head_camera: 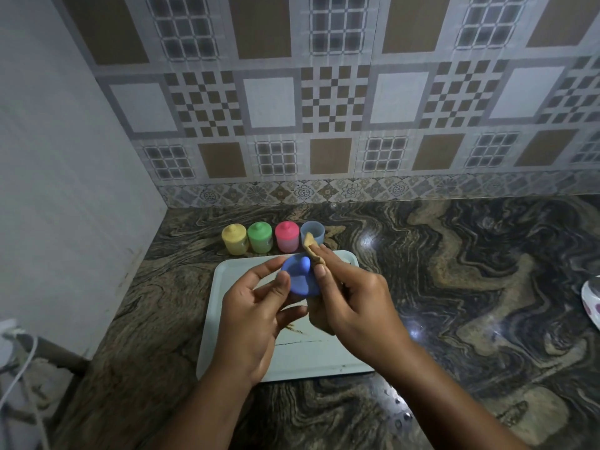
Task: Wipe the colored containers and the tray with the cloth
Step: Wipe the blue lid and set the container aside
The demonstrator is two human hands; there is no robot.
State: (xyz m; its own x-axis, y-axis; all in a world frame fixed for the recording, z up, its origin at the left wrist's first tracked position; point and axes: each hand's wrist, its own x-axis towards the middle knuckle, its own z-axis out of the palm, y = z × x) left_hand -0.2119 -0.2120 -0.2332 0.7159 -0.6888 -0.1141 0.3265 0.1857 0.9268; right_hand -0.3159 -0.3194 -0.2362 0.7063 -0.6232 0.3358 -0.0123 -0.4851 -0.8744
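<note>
Where the plain white wall meets the counter at the far left, a white cable [20,365] hangs down past the edge of the worktop. Next along, at the back of the dark, swirled stone counter [470,271], four small containers stand in a row just behind the tray: the yellow container [234,239], the green container [259,237] and the pink container [287,237] each wear a knobbed lid, and the blue container [316,229] at the right end stands open. The white tray [324,358] lies flat on the counter in front of them, with a brown smear and a thin crack line across its floor. Above the tray, the left hand [256,316] grips the blue lid [300,279], thumb on its left edge and fingers curled underneath, the lid's knob facing up. Just to the right, the right hand [354,303] pinches a tan cloth [311,246] between thumb and fingers and holds it against the lid's right edge; one end of the cloth sticks up in front of the blue container, and more of it bunches under the palm. At the far right edge of the counter sits a white thing with purple spots [591,300], only partly in view.
</note>
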